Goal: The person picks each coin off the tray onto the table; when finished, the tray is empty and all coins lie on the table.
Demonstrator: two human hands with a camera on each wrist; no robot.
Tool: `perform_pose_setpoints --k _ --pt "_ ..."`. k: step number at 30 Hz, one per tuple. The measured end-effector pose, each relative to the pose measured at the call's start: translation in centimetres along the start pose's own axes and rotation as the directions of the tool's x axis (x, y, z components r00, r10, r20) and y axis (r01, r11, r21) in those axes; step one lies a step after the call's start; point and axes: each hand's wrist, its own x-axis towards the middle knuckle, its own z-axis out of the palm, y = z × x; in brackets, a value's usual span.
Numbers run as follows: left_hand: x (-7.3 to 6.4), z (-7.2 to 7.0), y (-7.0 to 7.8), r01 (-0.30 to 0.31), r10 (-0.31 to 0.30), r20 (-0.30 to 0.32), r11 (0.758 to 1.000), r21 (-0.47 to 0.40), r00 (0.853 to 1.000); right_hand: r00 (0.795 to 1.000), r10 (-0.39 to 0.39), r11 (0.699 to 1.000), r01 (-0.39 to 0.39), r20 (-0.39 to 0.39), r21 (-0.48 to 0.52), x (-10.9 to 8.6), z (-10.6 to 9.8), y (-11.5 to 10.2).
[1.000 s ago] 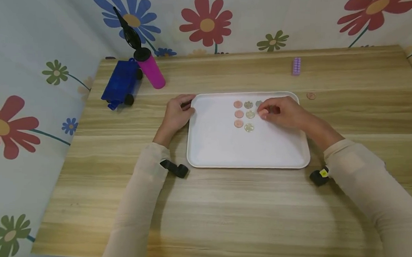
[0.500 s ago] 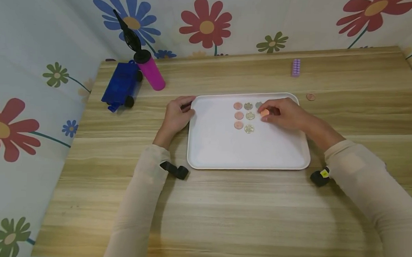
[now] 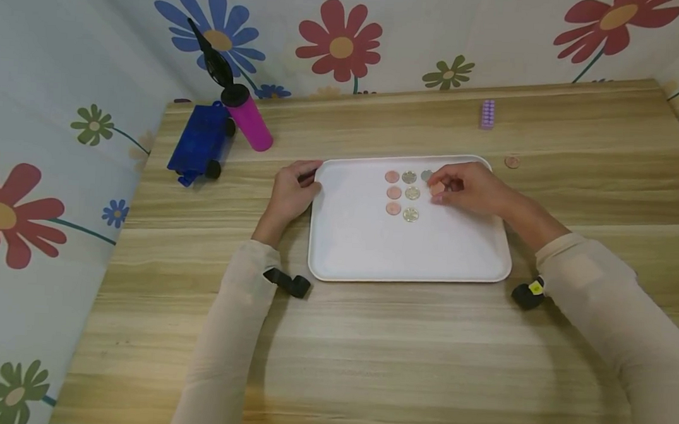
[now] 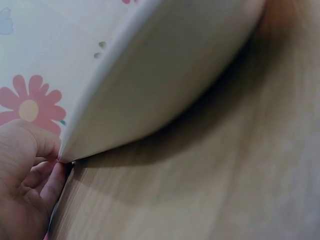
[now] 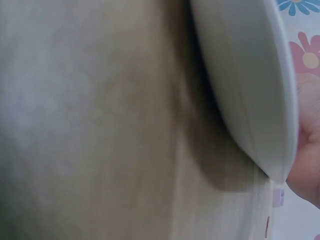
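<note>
A white rectangular tray (image 3: 349, 244) lies on the wooden table. My left hand (image 3: 290, 191) grips its far left corner; in the left wrist view the thumb and fingers (image 4: 54, 185) pinch the rim there. Over the tray's far right part, my right hand (image 3: 468, 187) pinches a copper coin (image 3: 436, 188), tilted between thumb and fingertips. To its left are a column of copper coins (image 3: 394, 193) and a column of gold-coloured coins (image 3: 412, 193). A silver coin (image 3: 426, 176) shows partly behind the fingertips. In the right wrist view the tray's rim hides much of that hand.
Another copper coin (image 3: 512, 162) lies on the table right of the tray. Farther back is a purple toy brick (image 3: 488, 115). At the back left, a pink bottle (image 3: 252, 126) with a black top leans beside a blue toy wagon (image 3: 199, 140).
My right hand has drawn back very slightly to the right, and the copper coin has turned in its fingertips. The left hand keeps its hold on the tray corner.
</note>
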Motion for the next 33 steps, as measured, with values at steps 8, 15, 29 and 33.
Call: perform_pose_setpoints --k 8,15,29,33 --pt "0.0 0.1 0.0 -0.001 0.001 0.003 1.000 -0.003 1.000 0.999 -0.050 0.997 0.051 -0.015 0.057 -0.4 -0.3 -0.2" --pt "0.0 0.1 0.0 -0.001 0.001 0.004 1.000 -0.003 1.000 1.000 0.003 0.997 -0.002 -0.014 0.083 -0.7 -0.8 -0.2" --pt "-0.1 0.0 0.0 -0.005 0.005 0.009 1.000 0.002 1.000 0.990 0.110 0.993 -0.107 -0.086 0.041 -1.6 -2.3 -0.6" --pt "0.0 -0.1 -0.1 -0.011 0.011 0.008 1.000 -0.001 1.000 0.989 0.109 0.994 -0.106 -0.097 0.040 -1.7 -2.7 -0.4"
